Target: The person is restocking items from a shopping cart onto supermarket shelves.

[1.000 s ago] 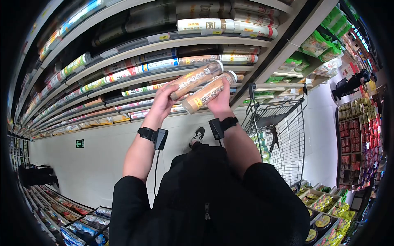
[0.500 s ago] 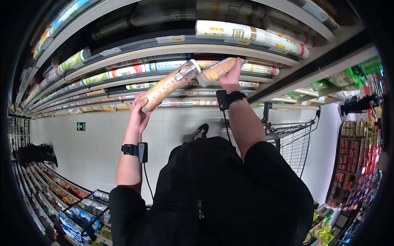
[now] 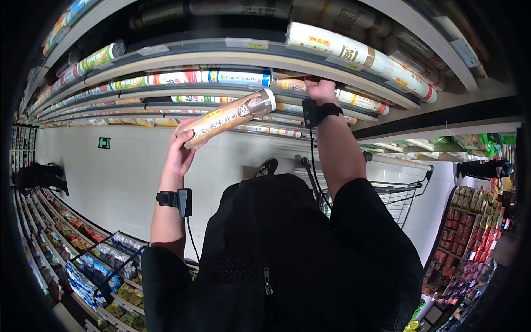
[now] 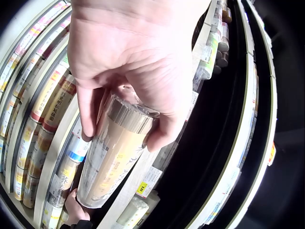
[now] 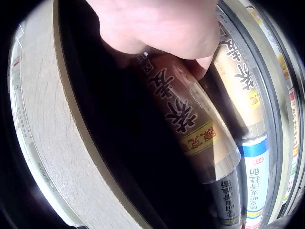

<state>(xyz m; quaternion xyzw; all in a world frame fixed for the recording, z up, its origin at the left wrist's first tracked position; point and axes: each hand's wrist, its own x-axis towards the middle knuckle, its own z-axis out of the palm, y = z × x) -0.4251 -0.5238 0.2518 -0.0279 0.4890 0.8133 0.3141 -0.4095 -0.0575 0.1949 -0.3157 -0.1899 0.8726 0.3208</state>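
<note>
My left hand grips the lower end of a brown cylindrical pack of dried noodles, held at a slant in front of the shelves. In the left wrist view, thumb and fingers wrap the pack's gathered clear end. My right hand reaches inside a shelf bay, partly hidden under the shelf above. The right wrist view shows it holding another brown noodle pack by one end, its fingers mostly hidden. Beside that pack lies a similar brown noodle pack, with a blue-and-white noodle pack close by.
White noodle packs lie on the shelf above my right hand. A wire shopping cart stands right of my legs. People in dark clothes are at the far left and far right. Bagged goods fill racks at lower left.
Both packs were held together in front of me. The right hand has carried its pack forward into the shelf; the left hand has moved left with the other. The body has come nearer the shelves.
</note>
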